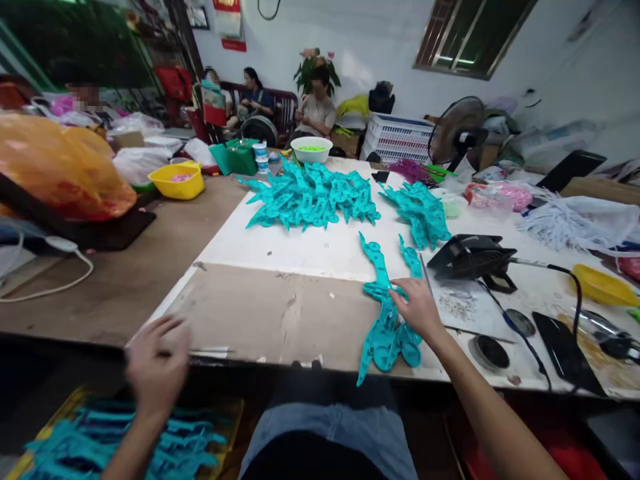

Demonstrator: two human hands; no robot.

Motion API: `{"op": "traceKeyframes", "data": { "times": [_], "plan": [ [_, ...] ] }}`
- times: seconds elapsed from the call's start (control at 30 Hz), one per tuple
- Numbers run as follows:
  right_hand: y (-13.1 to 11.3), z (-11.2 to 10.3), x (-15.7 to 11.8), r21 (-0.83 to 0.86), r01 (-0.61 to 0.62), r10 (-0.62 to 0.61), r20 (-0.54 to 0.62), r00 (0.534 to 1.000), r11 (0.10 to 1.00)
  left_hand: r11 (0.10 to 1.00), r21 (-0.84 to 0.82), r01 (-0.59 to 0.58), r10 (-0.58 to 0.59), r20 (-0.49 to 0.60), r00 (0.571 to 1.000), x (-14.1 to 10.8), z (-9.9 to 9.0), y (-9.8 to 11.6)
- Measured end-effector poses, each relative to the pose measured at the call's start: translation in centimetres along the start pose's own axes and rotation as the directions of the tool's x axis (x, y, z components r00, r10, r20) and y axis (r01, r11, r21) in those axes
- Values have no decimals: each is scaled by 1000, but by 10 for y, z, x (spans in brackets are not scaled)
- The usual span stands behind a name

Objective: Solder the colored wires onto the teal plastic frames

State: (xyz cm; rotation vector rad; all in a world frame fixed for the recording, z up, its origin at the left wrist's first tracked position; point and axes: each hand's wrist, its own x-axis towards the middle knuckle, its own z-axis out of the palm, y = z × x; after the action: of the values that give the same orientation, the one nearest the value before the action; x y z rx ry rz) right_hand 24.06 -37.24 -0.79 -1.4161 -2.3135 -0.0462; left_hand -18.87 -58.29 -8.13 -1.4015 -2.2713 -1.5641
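Near the front edge of the table, my right hand (416,308) has its fingers closed on a teal plastic part (384,333), long and jagged with round discs at its lower end. A second teal piece lies against it on the right. My left hand (159,363), smeared by motion, is over the table's front left edge, above a yellow crate (233,427) of similar teal parts. How its fingers are set cannot be made out. Farther back on the white sheet lies a big pile of teal parts (313,197), with a smaller pile (420,212) to its right.
To the right are a black fan-like device (470,257), a cable, a phone-like black slab (567,350) and a yellow tray (605,285). A yellow basket (177,190) and an orange bag (60,170) stand left. Behind are a white bowl (311,155) and several seated people.
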Motion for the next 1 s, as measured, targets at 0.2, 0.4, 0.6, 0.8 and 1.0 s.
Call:
{"op": "traceKeyframes", "data": {
  "times": [0.2, 0.4, 0.6, 0.8, 1.0],
  "plan": [
    [13, 47, 143, -17, -154, 155, 42, 987, 988, 953, -289, -88, 217, 454, 864, 99, 205, 110],
    [67, 83, 290, -11, -451, 451, 23, 892, 893, 982, -99, -159, 187, 470, 863, 210, 351, 164],
    [99, 115, 369, 28, -577, 569, 127, 812, 816, 821, -22, -571, 456, 628, 631, 271, 446, 201],
    [106, 133, 388, 53, -594, 578, 178, 797, 803, 742, 32, -669, 424, 751, 506, 272, 479, 182],
    [109, 137, 370, 115, -585, 565, 164, 808, 803, 721, 23, -693, 453, 741, 496, 269, 471, 162]
  ]
}}
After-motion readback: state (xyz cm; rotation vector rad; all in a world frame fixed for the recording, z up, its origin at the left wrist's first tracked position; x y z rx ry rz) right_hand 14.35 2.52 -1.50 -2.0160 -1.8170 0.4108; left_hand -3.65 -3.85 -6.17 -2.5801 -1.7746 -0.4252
